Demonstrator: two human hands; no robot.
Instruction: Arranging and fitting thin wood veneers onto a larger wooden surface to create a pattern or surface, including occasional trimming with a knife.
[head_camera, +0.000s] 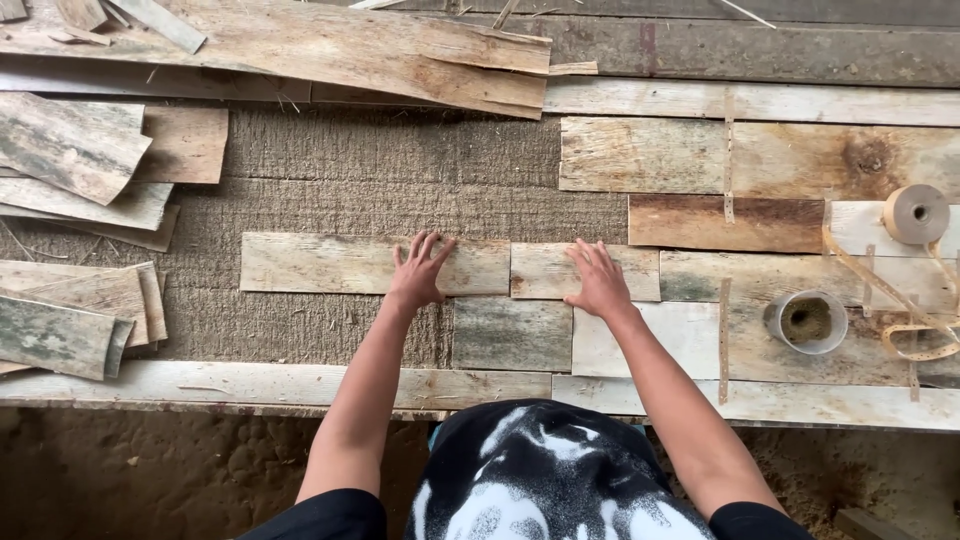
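Note:
My left hand (419, 270) lies flat, fingers spread, on the right part of a long pale veneer strip (330, 264) on the grey fibrous work surface. My right hand (600, 280) presses flat on a shorter pale veneer piece (545, 270) that butts against the long strip's right end. Just below, between my arms, sits a grey-green veneer piece (510, 333). Neither hand grips anything; both palms rest on the wood.
Joined veneer pieces with thin tape strips (728, 150) fill the right side. A roll of brown paper tape (915, 213) and a small white cup (806, 322) sit far right. Loose veneer stacks (70, 150) lie at left and along the top. A wooden rail (250, 385) edges the front.

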